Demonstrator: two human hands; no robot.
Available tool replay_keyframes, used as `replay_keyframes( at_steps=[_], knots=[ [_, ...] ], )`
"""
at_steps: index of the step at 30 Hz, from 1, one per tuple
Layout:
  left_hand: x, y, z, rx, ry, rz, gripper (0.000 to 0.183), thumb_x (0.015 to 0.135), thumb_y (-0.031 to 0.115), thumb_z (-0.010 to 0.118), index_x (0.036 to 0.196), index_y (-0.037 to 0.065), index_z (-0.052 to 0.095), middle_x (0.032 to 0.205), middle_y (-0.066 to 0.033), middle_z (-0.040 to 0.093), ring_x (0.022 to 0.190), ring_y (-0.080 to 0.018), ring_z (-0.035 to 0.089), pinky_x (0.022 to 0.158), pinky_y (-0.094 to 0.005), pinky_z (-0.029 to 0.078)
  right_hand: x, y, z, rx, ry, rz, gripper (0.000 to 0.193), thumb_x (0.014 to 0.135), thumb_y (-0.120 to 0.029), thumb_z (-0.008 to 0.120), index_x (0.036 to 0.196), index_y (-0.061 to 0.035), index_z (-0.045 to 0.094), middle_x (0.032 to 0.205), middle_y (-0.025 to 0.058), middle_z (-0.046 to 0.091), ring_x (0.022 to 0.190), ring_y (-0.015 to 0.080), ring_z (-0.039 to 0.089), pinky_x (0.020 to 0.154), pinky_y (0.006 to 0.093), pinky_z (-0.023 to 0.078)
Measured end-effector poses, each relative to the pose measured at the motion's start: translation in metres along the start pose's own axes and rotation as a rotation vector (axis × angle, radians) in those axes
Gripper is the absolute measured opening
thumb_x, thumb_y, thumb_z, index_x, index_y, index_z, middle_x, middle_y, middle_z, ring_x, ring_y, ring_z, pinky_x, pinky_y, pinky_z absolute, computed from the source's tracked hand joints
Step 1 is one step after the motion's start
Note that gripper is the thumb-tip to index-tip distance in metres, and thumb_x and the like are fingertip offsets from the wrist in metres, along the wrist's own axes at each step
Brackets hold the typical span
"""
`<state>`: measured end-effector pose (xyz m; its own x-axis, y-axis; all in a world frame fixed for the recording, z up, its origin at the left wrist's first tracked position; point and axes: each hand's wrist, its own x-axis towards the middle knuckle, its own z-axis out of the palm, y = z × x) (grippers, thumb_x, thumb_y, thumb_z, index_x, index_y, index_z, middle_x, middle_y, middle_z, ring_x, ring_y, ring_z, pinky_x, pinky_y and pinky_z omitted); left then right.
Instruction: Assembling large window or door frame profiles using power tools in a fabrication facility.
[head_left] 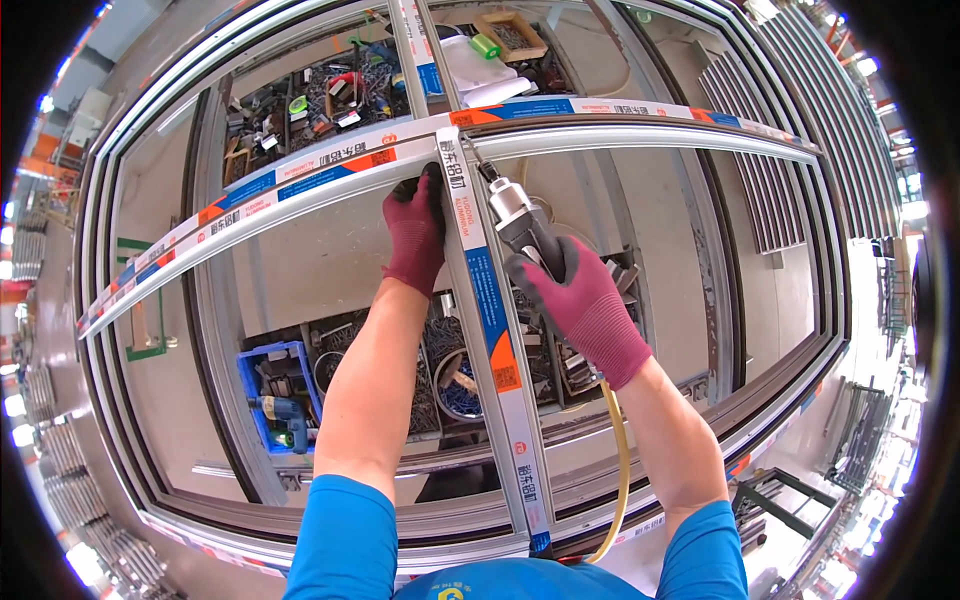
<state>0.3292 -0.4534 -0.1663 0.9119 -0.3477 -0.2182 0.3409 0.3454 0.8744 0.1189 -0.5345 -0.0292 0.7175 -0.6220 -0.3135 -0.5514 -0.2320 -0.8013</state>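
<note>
My right hand (583,305), in a maroon and dark work glove, is wrapped around a pneumatic screwdriver (515,208) with a silver nose and dark body. Its bit points up and left at the joint where a lengthwise aluminium bar (488,315) meets an aluminium crossbar (285,195). A yellowish air hose (622,470) trails below that hand. Against the left side of the lengthwise bar, just under the crossbar, my gloved left hand (415,235) grips the bar; some of its fingers are hidden. Printed protective film covers both bars.
A large aluminium frame (830,350) surrounds the work. Beneath it, trays hold loose hardware, with a blue crate (243,365) and a cordless drill (285,412) at the left. A round tub (465,400) contains small blue pieces. Long profiles (825,120) are stacked at the far right.
</note>
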Motion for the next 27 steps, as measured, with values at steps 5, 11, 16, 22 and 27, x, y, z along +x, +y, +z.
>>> replay_keyframes(
  at_steps=[5, 11, 16, 22, 27],
  knots=[
    [-0.003, -0.001, 0.004, -0.038, 0.006, -0.031, 0.025, 0.101, 0.014, 0.071, 0.113, -0.009, 0.072, 0.103, -0.0112, 0.077, 0.087, -0.0164, 0.067, 0.082, -0.0319, 0.052, 0.003, 0.010, 0.003, 0.028, -0.002, -0.001, 0.046, 0.092, -0.037, 0.080, 0.111, 0.0028, 0.065, 0.102, 0.0243, 0.075, 0.100, 0.0390, 0.074, 0.089, 0.0429, 0.056],
    [0.001, -0.005, 0.001, -0.005, 0.015, -0.008, 0.025, 0.101, 0.013, 0.071, 0.115, -0.008, 0.071, 0.103, -0.0104, 0.076, 0.089, -0.0171, 0.068, 0.082, -0.0319, 0.052, 0.006, 0.003, 0.004, 0.023, 0.014, -0.010, 0.048, 0.092, -0.038, 0.080, 0.110, 0.0036, 0.064, 0.101, 0.0251, 0.074, 0.098, 0.0388, 0.074, 0.087, 0.0433, 0.055],
    [0.001, -0.003, -0.001, -0.005, -0.057, -0.027, 0.026, 0.105, 0.011, 0.064, 0.124, -0.006, 0.069, 0.112, -0.0117, 0.075, 0.096, -0.0210, 0.072, 0.086, -0.0330, 0.056, 0.005, 0.004, 0.009, 0.063, 0.015, -0.043, 0.048, 0.093, -0.038, 0.080, 0.107, 0.0041, 0.063, 0.100, 0.0256, 0.074, 0.096, 0.0380, 0.074, 0.085, 0.0426, 0.055],
    [0.003, -0.004, -0.002, 0.051, -0.024, -0.036, 0.027, 0.104, 0.013, 0.067, 0.123, -0.006, 0.069, 0.110, -0.0101, 0.076, 0.093, -0.0189, 0.071, 0.085, -0.0323, 0.055, 0.004, -0.003, 0.012, 0.009, 0.015, 0.014, 0.049, 0.092, -0.040, 0.081, 0.108, 0.0037, 0.064, 0.098, 0.0234, 0.074, 0.094, 0.0364, 0.074, 0.086, 0.0417, 0.055],
    [0.004, -0.009, -0.003, 0.017, -0.029, -0.024, 0.027, 0.104, 0.013, 0.067, 0.123, -0.006, 0.070, 0.109, -0.0095, 0.076, 0.093, -0.0184, 0.070, 0.084, -0.0325, 0.055, 0.004, -0.001, 0.012, 0.044, 0.014, 0.026, 0.052, 0.093, -0.044, 0.079, 0.108, 0.0033, 0.063, 0.098, 0.0229, 0.074, 0.094, 0.0335, 0.074, 0.087, 0.0416, 0.055]
  ],
)
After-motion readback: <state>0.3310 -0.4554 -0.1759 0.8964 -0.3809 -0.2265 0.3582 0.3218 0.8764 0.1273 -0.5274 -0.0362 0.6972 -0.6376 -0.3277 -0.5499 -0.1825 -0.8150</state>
